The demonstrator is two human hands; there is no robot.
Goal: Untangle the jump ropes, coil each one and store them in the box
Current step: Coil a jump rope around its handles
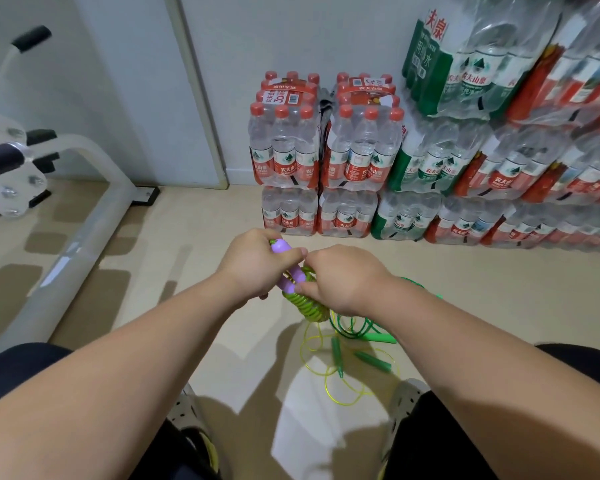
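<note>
**A:** Both hands are up in front of the knees. The left hand (257, 263) is wrapped round the purple handle (282, 247), fingers curled tight on it. The right hand (343, 280) pinches the lime coil (309, 306) just below, thumb and fingertips closed on the cord.

**B:** Looks like winding to me. What makes this step go well?

**A:** My read: hold the handle firm in the left so it can't twist. Lay each turn snug beside the last, never across it. Feed the slack through the right hand a little at a time, so the trailing end doesn't drag the pile up with it.

**B:** And that pile?

**A:** It's down on the floor (222, 323) between the feet, right under the hands. A thin yellow cord (326, 388) lies in loose loops, with a dark green cord (347, 329) bunched just beside it, the two overlapping.

**B:** Give me the count.

**A:** Three green handles down there: two dark green handles (336, 351) lying near each other, and one brighter green handle (381, 338) behind them. Two loose cords on the floor, one coil in hand, so I'd say three ropes. Purple handles: one for certain, and a second may be hidden in the grip, I cannot tell.

**B:** And the box?

**A:** None in view. Water-bottle packs (288, 143) are stacked along the wall, too many to count.
</note>
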